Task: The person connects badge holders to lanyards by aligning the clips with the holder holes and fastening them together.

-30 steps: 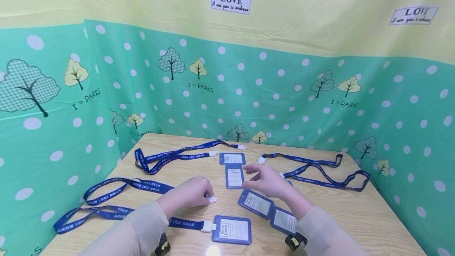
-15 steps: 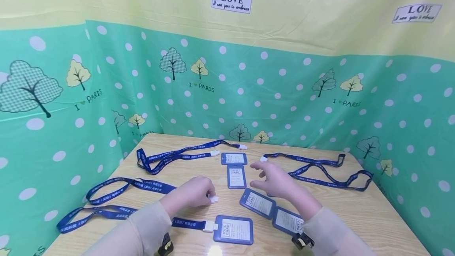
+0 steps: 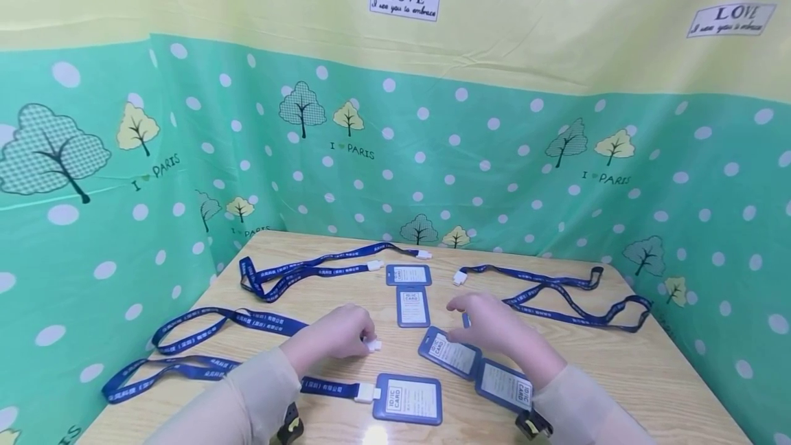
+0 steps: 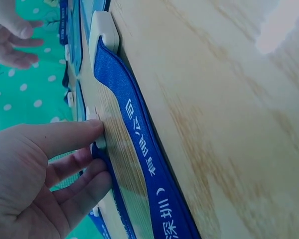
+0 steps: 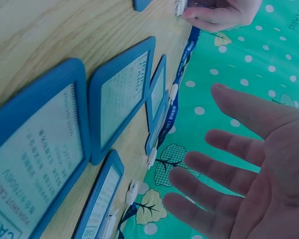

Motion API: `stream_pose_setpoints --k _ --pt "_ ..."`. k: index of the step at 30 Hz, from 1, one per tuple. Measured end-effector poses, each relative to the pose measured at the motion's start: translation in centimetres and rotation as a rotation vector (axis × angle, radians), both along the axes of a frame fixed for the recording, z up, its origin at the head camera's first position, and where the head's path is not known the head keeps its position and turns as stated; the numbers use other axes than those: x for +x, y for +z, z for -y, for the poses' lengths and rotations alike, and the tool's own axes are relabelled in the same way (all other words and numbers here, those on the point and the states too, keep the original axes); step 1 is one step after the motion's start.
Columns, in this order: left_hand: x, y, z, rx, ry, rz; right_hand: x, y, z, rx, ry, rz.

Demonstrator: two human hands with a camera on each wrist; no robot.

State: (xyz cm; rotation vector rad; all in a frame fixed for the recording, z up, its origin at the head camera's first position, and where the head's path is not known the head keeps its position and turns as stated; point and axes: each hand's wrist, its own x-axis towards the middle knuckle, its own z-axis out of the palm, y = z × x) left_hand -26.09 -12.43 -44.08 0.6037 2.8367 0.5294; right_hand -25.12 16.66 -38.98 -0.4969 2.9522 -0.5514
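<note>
My left hand (image 3: 338, 332) pinches the white plastic clip (image 3: 373, 345) of a blue lanyard (image 3: 262, 322) between thumb and fingers, low over the table. In the left wrist view, its thumb lies along the clip. My right hand (image 3: 494, 325) hovers above the blue card holders, its fingers spread and holding nothing in the right wrist view. Below it lie a tilted card holder (image 3: 449, 354) and another card holder (image 3: 505, 386), end to end. A further holder is mostly hidden behind this hand. Two card holders (image 3: 412, 307) lie farther back, between the hands.
In front, a lanyard's clip (image 3: 364, 392) is joined to a card holder (image 3: 408, 399). Another lanyard (image 3: 334, 271) lies looped at back left, and more lanyards (image 3: 556, 294) at back right. A patterned green and yellow curtain (image 3: 395, 156) surrounds the wooden table.
My right hand has drawn back to the right and toward me, away from the upright card holder in the middle. The left hand keeps its pinch on the clip with hardly any motion.
</note>
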Motion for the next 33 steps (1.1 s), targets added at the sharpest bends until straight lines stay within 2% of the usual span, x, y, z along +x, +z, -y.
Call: stream_pose_setpoints --k 7,19,33 --pt "-0.1 -0.1 0.1 0.008 -0.007 -0.010 0.2 -0.6 -0.4 0.090 -0.016 0.074" --pt "0.0 0.1 0.0 0.001 -0.003 -0.013 0.4 -2.2 -0.6 0.220 -0.017 0.073" --pt "0.1 -0.2 -0.1 -0.003 0.005 -0.001 0.8 -2.9 -0.3 0.244 0.002 0.076"
